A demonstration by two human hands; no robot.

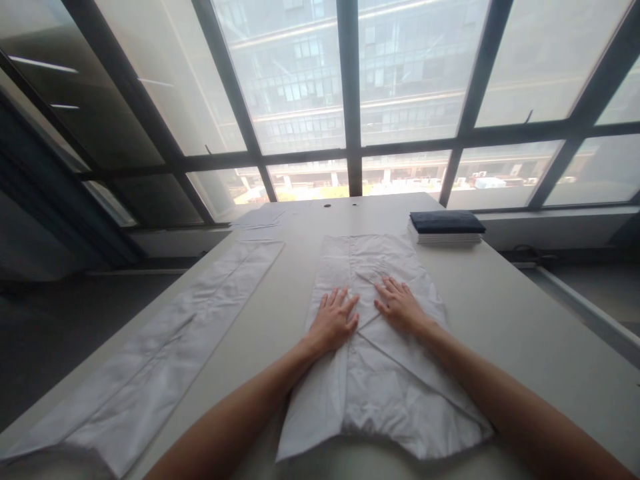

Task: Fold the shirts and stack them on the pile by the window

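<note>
A white cloth garment (pixel 383 387) lies in front of me on the table, folded lengthwise, with creases across its middle and a bunched, uneven near edge. My left hand (pixel 334 319) rests on its left half, palm down with fingers spread. On the right half, slightly farther off, my right hand (pixel 400 303) also lies flat, fingers apart. Both hands press on the cloth without gripping it, a small gap between them. Which kind of garment it is, I cannot tell.
Another long folded white cloth (pixel 165 347) stretches along the left side of the white table (pixel 250 373). Thin white sheets (pixel 260 220) lie at the far left. A folded dark navy cloth (pixel 447 221) tops a white stack (pixel 447 237) at the right edge. Large windows rise beyond.
</note>
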